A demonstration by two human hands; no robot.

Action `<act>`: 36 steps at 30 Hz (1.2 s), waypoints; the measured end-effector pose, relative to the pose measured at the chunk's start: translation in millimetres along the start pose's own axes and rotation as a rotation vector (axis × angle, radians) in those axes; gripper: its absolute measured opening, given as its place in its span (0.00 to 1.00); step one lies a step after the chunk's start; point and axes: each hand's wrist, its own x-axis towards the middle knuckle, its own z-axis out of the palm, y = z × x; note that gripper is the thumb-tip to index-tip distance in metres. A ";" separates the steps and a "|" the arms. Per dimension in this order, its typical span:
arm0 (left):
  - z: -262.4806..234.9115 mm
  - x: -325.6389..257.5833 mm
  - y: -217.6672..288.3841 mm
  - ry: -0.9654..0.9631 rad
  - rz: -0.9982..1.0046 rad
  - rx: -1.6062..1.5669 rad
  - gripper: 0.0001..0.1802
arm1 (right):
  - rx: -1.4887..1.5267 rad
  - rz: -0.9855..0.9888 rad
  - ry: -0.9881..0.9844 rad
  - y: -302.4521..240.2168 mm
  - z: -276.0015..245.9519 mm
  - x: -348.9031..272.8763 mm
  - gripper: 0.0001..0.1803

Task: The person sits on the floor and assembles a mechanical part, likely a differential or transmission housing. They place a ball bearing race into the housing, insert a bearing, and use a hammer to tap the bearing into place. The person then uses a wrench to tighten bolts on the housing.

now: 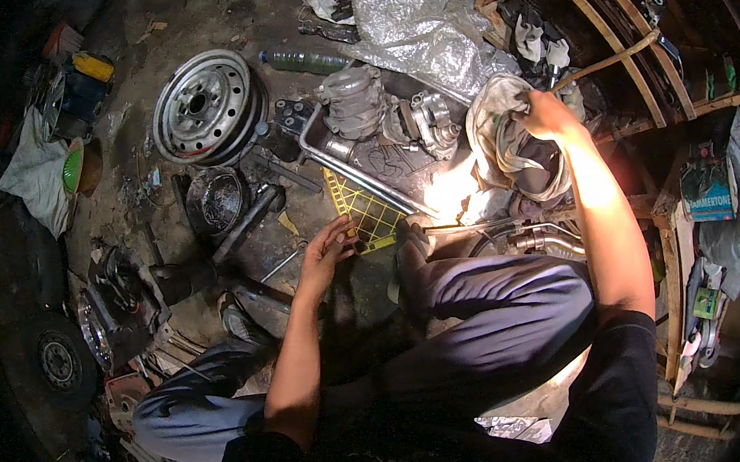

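Observation:
At the upper right my right hand (549, 116) is closed on a crumpled, light grey rag (504, 159), which hangs in folds at the edge of a metal tray. Its fingertips are partly hidden by the cloth. My left hand (327, 249) is low in front of me, fingers apart and loosely bent, with nothing visible in it. It is nearest the corner of a yellow plastic grid (361, 211); I cannot tell whether the fingers touch it. Greasy metal castings (350, 102) and a clamp-like metal part (436, 124) lie in the tray (353, 175) beyond the grid.
A steel wheel rim (205, 107) and a round blackened pan (216, 200) lie to the left. Behind the tray are a plastic bottle (306, 62) and silvery bubble wrap (414, 24). A wooden shelf frame (673, 284) stands at the right, a tyred wheel (59, 362) at the lower left.

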 end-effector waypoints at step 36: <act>57.1 90.7 -25.9 -0.090 0.051 0.232 0.21 | -0.043 -0.322 0.059 -54.3 179.9 102.8 0.33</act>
